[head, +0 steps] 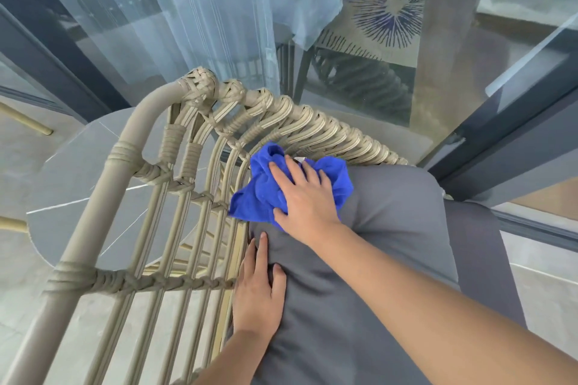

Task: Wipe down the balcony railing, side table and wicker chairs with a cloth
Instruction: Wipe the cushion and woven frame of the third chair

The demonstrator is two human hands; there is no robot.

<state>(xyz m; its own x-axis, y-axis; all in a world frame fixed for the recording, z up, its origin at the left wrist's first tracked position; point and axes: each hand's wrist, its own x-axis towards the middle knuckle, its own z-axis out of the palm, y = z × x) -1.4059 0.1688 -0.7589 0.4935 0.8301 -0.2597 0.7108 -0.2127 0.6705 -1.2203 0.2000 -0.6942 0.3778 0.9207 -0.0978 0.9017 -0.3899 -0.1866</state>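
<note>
Right hand (308,197) presses flat on crumpled blue cloth (259,194) against woven wicker chair (175,166); at 7 o'clock, left hand (258,294) lies open on smooth grey cushion (391,228)

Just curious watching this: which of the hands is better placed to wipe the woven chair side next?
Probably the right hand. It already presses the blue cloth against the wicker chair weave, while the left hand lies flat on the grey cushion without any cloth.
</note>
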